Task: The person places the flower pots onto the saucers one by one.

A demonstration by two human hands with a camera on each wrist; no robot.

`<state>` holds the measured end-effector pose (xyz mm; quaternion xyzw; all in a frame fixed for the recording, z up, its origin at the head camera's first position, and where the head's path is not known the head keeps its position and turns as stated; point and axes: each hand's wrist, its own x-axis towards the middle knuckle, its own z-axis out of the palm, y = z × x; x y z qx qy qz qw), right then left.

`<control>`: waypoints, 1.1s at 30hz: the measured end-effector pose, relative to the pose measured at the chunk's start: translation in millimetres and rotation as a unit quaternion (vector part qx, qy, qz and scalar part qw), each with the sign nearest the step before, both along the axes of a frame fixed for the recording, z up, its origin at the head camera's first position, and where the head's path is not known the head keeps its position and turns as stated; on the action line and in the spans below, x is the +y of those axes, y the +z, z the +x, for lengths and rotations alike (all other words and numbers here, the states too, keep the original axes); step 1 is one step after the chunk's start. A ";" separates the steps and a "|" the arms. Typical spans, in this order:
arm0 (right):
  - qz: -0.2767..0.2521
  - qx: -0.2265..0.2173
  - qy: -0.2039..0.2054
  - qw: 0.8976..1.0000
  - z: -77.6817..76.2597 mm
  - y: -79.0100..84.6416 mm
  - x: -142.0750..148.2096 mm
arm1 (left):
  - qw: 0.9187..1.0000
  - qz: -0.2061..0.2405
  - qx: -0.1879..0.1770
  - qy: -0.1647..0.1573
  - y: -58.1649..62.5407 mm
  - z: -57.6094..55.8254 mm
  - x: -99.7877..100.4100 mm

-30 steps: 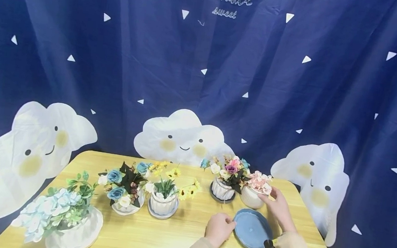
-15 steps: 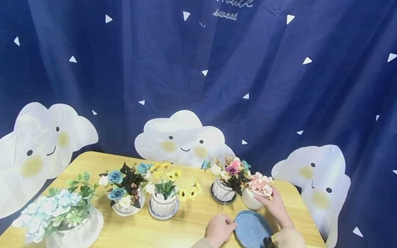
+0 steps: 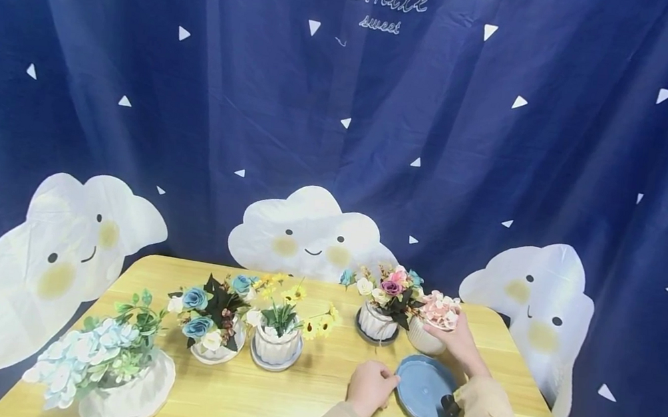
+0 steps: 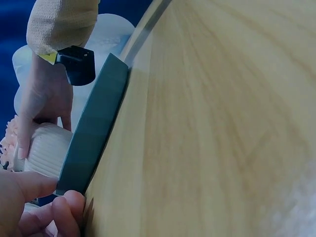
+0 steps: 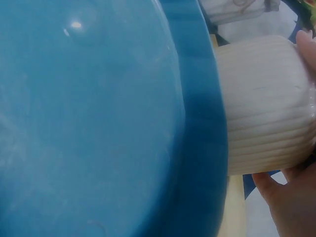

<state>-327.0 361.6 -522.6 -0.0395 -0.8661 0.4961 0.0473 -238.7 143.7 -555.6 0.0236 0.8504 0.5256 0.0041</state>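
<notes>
A blue round saucer (image 3: 426, 392) with a scalloped rim lies at the right of the table. My left hand (image 3: 372, 387) pinches its left edge, thumb above and curled fingers lower at the rim in the left wrist view. Just behind the saucer stands a white ribbed flowerpot (image 5: 269, 106) with pink flowers (image 3: 440, 309). My right hand (image 3: 459, 341) grips this pot near its top, thumb on the near side and fingers round the far right. In the right wrist view the saucer's rim hides part of the pot.
A pot of mixed flowers (image 3: 377, 320) on a dark saucer stands close left of the pink one. Farther left are yellow flowers (image 3: 277, 344), blue roses (image 3: 198, 316) and pale blue hydrangeas (image 3: 90, 353), all potted on saucers. A dark blue curtain (image 3: 344, 102) hangs behind the table.
My right hand and wrist have shifted slightly left, the thumb farther across the pot's near side. The left hand, saucer and pots stay in place.
</notes>
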 end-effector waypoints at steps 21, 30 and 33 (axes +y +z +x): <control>0.019 -0.012 -0.031 0.999 4.1 1.5 0.1 | 0.999 0.041 -0.008 -0.009 -4.4 -2.1 -0.2; 0.017 0.003 -0.050 0.999 9.0 6.0 5.7 | 0.999 0.040 -0.009 -0.008 -4.3 -2.6 -0.2; 0.014 0.004 -0.050 0.999 11.4 8.7 7.3 | 0.999 0.044 -0.018 -0.009 -4.5 -3.5 0.3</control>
